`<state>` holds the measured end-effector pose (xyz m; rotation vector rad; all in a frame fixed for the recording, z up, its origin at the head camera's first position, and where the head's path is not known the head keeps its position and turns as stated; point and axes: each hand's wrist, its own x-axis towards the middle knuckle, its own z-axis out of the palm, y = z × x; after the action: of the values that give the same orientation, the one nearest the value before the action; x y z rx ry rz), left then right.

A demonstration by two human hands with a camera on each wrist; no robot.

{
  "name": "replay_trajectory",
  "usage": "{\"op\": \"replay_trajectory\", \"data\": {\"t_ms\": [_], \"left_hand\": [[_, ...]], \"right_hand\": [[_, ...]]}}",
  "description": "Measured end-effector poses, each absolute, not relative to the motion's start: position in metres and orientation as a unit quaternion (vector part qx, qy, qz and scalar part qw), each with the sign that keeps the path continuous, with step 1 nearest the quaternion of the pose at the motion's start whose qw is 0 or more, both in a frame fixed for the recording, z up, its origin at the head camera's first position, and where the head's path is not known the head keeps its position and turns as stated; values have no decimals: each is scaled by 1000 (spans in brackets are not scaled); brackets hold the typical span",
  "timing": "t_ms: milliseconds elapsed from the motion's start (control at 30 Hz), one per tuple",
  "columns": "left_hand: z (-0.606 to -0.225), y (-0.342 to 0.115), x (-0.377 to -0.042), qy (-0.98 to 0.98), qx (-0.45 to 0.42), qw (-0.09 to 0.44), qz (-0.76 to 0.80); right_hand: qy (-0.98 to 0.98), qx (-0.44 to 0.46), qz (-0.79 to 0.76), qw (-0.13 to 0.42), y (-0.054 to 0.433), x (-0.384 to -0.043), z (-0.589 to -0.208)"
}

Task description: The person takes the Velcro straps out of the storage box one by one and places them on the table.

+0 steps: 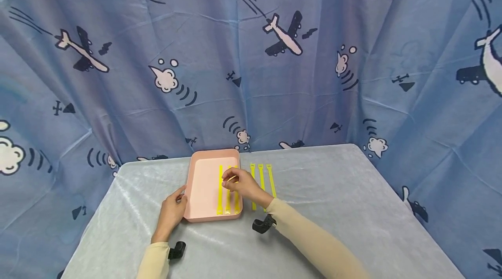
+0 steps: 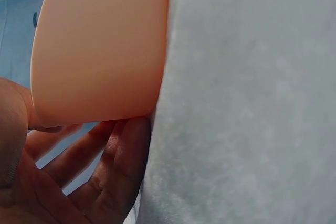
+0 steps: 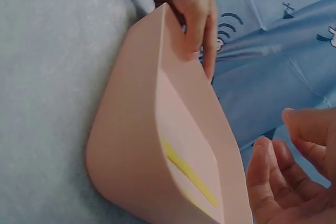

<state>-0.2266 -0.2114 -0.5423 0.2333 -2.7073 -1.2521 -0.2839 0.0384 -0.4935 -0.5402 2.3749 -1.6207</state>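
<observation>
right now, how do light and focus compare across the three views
Head view: bright, fairly even light, curtain print legible; left wrist view: left hand darkly shaded, tray wall smoothly lit without sharp glare, tablecloth soft in detail; right wrist view: dimmer than the head view, right hand cut by the frame edge.

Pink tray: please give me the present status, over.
Left hand holds pink tray. Right hand above it, holding nothing. Three yellow strips inside, three on table. Right hand partly hides inside strips.
</observation>
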Motion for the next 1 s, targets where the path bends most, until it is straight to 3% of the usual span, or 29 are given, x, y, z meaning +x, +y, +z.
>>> {"op": "replay_trajectory", "data": {"t_ms": [600, 1000], "left_hand": [[-543, -212, -227, -903, 74, 82, -415], [-543, -211, -227, -902, 73, 92, -416]], "right_hand": [[889, -285, -351, 65, 21, -296, -498], [897, -408, -169, 36, 16, -311, -504]]}}
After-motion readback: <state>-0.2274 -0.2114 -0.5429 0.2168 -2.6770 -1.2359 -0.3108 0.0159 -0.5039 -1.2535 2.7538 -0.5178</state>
